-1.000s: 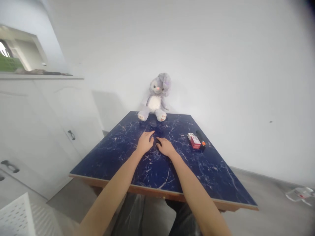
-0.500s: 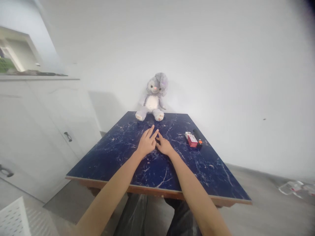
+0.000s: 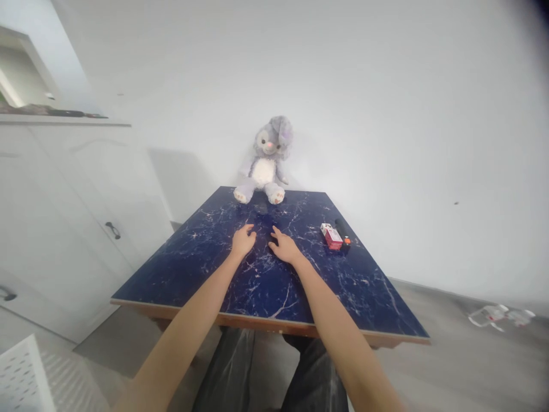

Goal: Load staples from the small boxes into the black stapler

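Over one blue table (image 3: 171,274), two hands (image 3: 243,242) (image 3: 286,248) apart, loosely curled, one plush toy (image 3: 262,170) beyond them.

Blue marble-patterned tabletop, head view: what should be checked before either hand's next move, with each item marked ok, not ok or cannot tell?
1. Both hands in view: ok; left bare hand and right bare hand are over the blue marble-patterned tabletop, apart from each other.
2. Hands free of objects: cannot tell; nothing shows held, but the undersides are hidden.
3. Grey-and-white plush toy with a floppy ear seated: ok; it sits at the far edge, beyond both hands.
4. Small red-and-white box apart from the right hand: ok; it lies to that hand's right.
5. Dark elongated item with an orange spot identified: cannot tell; too small, beside the box.
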